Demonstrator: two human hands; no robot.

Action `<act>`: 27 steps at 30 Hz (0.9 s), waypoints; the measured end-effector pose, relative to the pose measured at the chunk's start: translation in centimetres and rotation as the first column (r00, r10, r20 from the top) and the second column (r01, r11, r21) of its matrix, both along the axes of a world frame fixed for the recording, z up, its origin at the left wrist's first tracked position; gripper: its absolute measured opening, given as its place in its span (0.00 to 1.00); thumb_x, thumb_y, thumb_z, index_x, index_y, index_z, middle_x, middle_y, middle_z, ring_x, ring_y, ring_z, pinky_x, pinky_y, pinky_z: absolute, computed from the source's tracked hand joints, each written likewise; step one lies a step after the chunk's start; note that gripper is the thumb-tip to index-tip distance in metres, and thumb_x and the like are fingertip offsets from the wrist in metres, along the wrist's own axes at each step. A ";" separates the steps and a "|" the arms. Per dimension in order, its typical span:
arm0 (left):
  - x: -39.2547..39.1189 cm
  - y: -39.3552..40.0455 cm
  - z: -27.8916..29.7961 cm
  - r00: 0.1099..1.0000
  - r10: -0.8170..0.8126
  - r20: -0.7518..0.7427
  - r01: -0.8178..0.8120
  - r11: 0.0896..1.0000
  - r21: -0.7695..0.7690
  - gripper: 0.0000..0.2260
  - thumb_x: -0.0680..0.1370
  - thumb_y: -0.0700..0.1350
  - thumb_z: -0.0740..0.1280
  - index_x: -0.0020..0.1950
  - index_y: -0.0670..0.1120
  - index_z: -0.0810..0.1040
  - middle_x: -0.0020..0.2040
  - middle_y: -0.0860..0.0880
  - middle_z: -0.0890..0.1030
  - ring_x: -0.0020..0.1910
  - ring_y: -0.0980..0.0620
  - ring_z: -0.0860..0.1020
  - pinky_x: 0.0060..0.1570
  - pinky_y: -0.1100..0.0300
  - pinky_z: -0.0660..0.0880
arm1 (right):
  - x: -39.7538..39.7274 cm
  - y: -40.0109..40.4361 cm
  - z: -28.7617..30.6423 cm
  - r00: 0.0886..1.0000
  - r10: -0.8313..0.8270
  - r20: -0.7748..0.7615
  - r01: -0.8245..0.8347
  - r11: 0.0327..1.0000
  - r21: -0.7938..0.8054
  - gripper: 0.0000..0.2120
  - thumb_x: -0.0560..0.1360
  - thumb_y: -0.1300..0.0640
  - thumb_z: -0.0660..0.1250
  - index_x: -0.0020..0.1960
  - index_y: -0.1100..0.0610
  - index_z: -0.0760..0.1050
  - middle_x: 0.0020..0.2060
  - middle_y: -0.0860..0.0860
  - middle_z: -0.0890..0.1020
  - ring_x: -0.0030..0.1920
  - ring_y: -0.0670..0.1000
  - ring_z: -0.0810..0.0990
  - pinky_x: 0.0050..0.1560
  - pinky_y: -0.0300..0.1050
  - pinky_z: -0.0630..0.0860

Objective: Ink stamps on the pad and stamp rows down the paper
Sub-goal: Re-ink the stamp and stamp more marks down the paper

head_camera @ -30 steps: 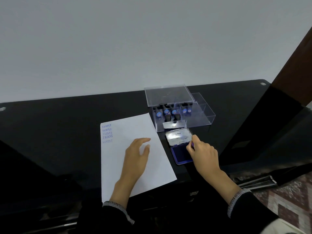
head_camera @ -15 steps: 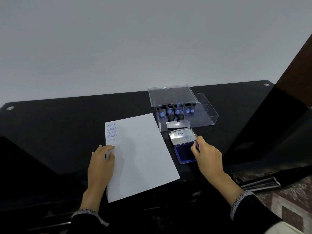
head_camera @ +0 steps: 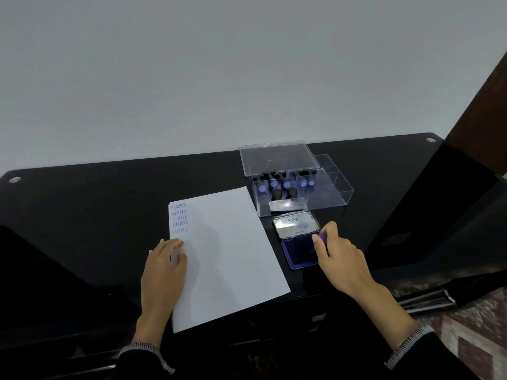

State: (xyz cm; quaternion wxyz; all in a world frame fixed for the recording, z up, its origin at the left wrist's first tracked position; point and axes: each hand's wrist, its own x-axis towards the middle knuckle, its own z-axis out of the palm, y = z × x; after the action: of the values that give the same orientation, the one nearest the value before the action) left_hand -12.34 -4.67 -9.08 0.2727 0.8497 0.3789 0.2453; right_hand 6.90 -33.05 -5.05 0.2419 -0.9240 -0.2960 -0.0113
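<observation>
Clear plastic box (head_camera: 333, 197) holds blue-capped stamps (head_camera: 286, 184).

head cam: one wide-angle view, worn on the person's head | faces forward and down over the black table (head_camera: 82, 204) toward the far wall (head_camera: 219, 64) | near: both forearms at the bottom edge | far: table's back edge | no second view
</observation>
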 end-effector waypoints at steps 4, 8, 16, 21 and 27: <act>0.0 0.1 -0.1 1.000 -0.003 -0.004 0.003 1.000 0.002 0.12 0.80 0.44 0.62 0.63 0.47 0.76 0.67 0.51 0.74 0.72 0.52 0.65 0.72 0.50 0.57 | 0.2 -0.6 -0.4 0.994 0.048 -0.095 -0.029 0.982 0.188 0.10 0.78 0.42 0.54 0.47 0.48 0.66 0.34 0.45 0.78 0.34 0.45 0.78 0.32 0.41 0.74; -0.1 0.0 -0.2 1.000 -0.019 -0.009 0.019 1.000 0.005 0.13 0.80 0.44 0.62 0.64 0.47 0.76 0.67 0.50 0.74 0.72 0.52 0.64 0.72 0.51 0.56 | -0.2 -0.7 -1.0 0.997 0.065 -0.042 -0.051 0.962 0.270 0.16 0.76 0.38 0.52 0.48 0.49 0.69 0.33 0.45 0.77 0.32 0.44 0.77 0.29 0.37 0.72; -0.4 -0.2 0.0 1.000 0.023 -0.003 -0.023 0.999 -0.040 0.16 0.79 0.46 0.64 0.67 0.47 0.73 0.71 0.53 0.70 0.74 0.55 0.59 0.71 0.49 0.60 | 1.7 1.3 -0.8 0.997 0.060 0.046 -0.059 0.998 -0.004 0.13 0.79 0.41 0.45 0.48 0.48 0.63 0.33 0.46 0.78 0.35 0.49 0.78 0.35 0.47 0.73; -0.5 -0.2 0.4 1.000 0.025 0.003 -0.024 0.998 -0.059 0.18 0.79 0.46 0.65 0.68 0.45 0.72 0.71 0.52 0.69 0.74 0.52 0.60 0.71 0.50 0.60 | 1.0 0.9 -1.0 0.996 0.050 0.067 -0.053 0.998 0.039 0.13 0.78 0.40 0.44 0.47 0.46 0.61 0.32 0.44 0.76 0.33 0.44 0.76 0.30 0.41 0.69; -1.2 1.2 1.1 0.999 0.032 -0.003 -0.032 0.999 -0.030 0.15 0.79 0.47 0.64 0.66 0.47 0.74 0.69 0.52 0.70 0.65 0.52 0.71 0.57 0.57 0.67 | -1.2 -0.9 -1.7 0.997 0.008 0.070 -0.019 0.988 0.151 0.15 0.77 0.38 0.43 0.47 0.47 0.61 0.31 0.44 0.75 0.29 0.43 0.75 0.27 0.39 0.67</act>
State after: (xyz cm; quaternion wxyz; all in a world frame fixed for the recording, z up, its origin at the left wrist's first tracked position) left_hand -13.52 -3.49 -7.94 0.2810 0.8395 0.3965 0.2429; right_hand 5.70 -33.94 -6.78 0.3011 -0.9000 -0.3086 -0.0643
